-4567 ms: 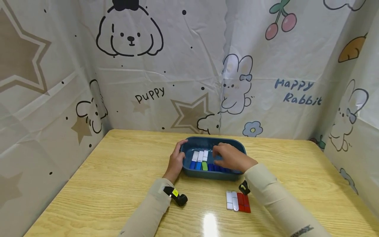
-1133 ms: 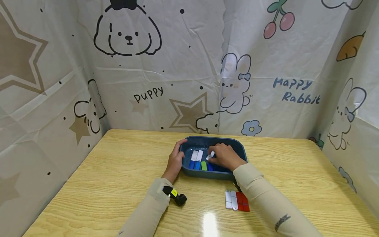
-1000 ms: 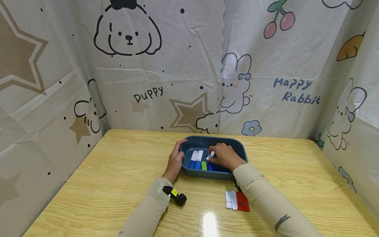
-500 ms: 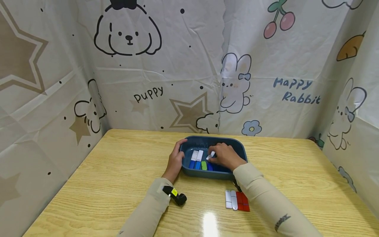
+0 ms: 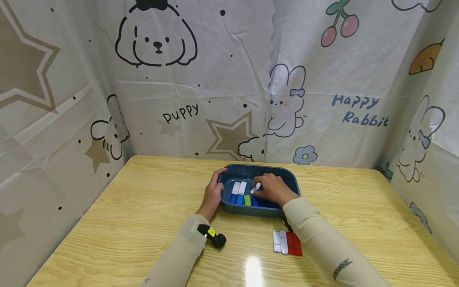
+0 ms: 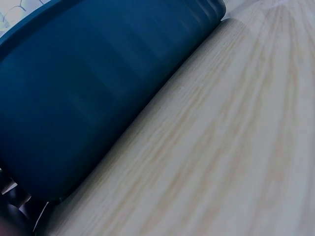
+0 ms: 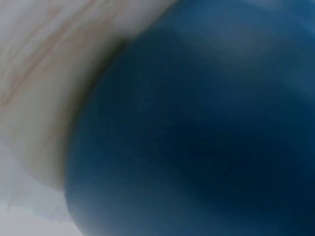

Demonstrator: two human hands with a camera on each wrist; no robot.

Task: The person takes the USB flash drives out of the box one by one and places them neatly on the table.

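Right hand (image 5: 274,189) is pinching small white rectangular plastic stick (image 5: 257,186) | stick is slanting between thumb and fingertips (partly hidden), inside dark-blue oblong plastic tub (image 5: 247,210) | left hand (image 5: 212,195) is gripping tub's left rim

Head view is bright, evenly lit, mostly sharp. White glare sits on the near part of the table (image 5: 244,251); small glints inside the blue tub (image 5: 247,210). Curtain (image 5: 229,87) greyer in its folds, far right. Left wrist view dim, cool-toned, slightly soft; tub's side dark, thin shadow along its base. Right wrist view badly blurred, tub a dark, out-of-focus mass
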